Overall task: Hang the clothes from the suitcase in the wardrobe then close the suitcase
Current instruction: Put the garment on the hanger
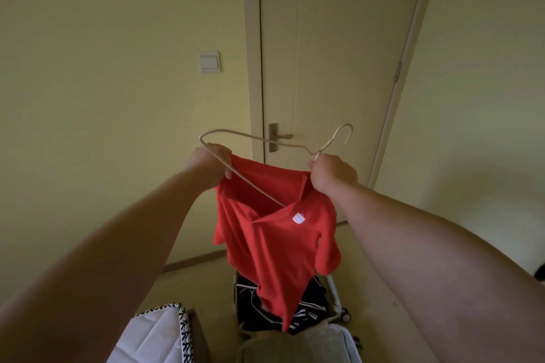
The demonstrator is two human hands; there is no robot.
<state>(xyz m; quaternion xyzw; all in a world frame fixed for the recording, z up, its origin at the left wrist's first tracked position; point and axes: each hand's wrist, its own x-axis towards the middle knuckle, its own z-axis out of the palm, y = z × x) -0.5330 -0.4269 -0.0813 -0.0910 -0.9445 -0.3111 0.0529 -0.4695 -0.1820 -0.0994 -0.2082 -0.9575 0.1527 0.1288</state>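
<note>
A red polo shirt (274,244) with a small white label hangs in front of me. A thin beige hanger (250,137) runs partly into its collar. My left hand (211,166) grips the shirt's collar edge together with the hanger's lower wire. My right hand (331,171) grips the other side of the collar at the base of the hanger's hook. Below, the open suitcase (334,292) lies on the floor with dark striped clothes (309,308) in it, partly hidden behind the shirt. No wardrobe is in view.
A closed cream door (339,53) with a lever handle (280,136) stands straight ahead. A light switch (209,61) is on the wall to its left. A white quilted bed corner (156,333) sits at the lower left.
</note>
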